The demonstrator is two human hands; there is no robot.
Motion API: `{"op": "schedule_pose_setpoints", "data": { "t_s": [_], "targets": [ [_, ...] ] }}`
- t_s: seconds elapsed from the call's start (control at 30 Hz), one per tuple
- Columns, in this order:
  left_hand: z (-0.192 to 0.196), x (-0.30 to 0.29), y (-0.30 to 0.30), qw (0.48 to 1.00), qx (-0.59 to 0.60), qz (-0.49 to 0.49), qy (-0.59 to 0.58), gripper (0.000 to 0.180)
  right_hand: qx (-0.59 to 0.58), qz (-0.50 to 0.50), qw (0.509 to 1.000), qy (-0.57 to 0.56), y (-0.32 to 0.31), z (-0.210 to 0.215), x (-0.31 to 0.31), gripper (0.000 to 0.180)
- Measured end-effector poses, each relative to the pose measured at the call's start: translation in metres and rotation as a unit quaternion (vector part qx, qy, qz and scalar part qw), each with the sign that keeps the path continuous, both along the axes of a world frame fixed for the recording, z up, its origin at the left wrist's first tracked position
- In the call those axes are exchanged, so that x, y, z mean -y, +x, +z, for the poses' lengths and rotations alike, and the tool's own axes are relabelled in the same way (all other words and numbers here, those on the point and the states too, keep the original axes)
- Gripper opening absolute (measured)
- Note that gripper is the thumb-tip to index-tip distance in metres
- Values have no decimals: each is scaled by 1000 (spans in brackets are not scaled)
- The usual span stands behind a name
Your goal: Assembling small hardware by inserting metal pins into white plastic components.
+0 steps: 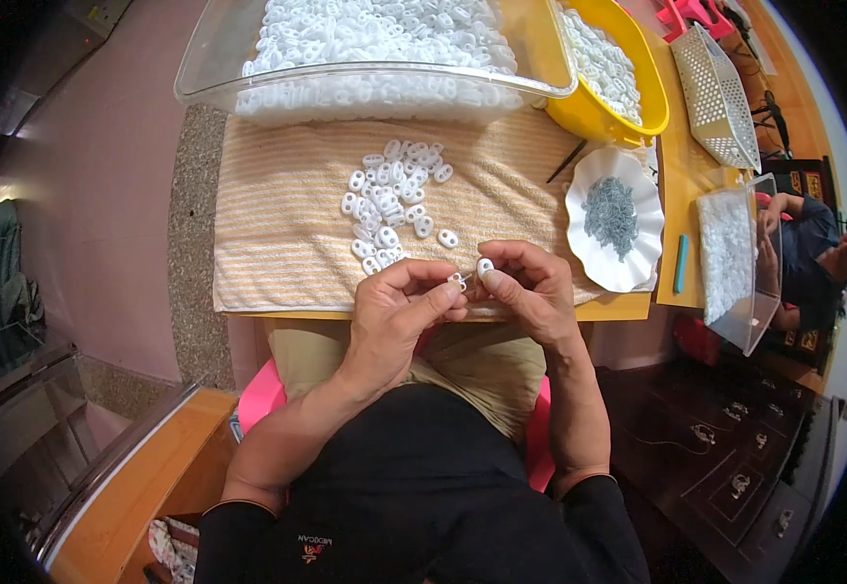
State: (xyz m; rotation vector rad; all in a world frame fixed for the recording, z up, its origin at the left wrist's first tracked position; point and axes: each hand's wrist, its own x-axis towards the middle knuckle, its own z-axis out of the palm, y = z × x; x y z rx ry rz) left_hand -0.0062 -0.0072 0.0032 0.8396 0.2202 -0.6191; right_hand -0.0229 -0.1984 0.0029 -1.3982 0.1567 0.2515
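Note:
Over the near edge of the towel-covered table, both my hands are raised close together. In my left hand [406,300], a small white plastic piece [457,281] is pinched between thumb and fingers. My right hand [533,292] pinches a white oval two-hole piece [485,267] upright between thumb and forefinger. Something thin shows between the two pieces, too small to make out. Just beyond my hands lies a loose pile of white oval two-hole pieces [385,201], with one single piece [448,238] apart from it on the right.
A clear bin [375,83] full of white pieces stands at the back, beside a yellow basin [649,107]. On the right, a white scalloped dish [589,263] holds small grey bits. A dark thin tool [567,161] lies nearby. Another person [813,253] sits at far right.

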Motion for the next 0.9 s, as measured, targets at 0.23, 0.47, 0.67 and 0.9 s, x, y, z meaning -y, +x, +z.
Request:
{"op": "schedule_pose_setpoints", "data": {
  "t_s": [0.23,0.47,0.67,0.9],
  "targets": [
    [1,1,0,1000,-5,-4,0,17,-1,9,1000,-4,-2,1,0,26],
    [0,1,0,1000,-1,-7,5,21,18,18,1000,-17,-2,-5,4,25],
    [4,0,2,1000,-6,-21,8,18,3,9,1000,2,-3,-2,1,27],
    [4,0,2,999,-6,-30,11,19,-3,7,1000,4,-5,-5,2,27]
  ]
}}
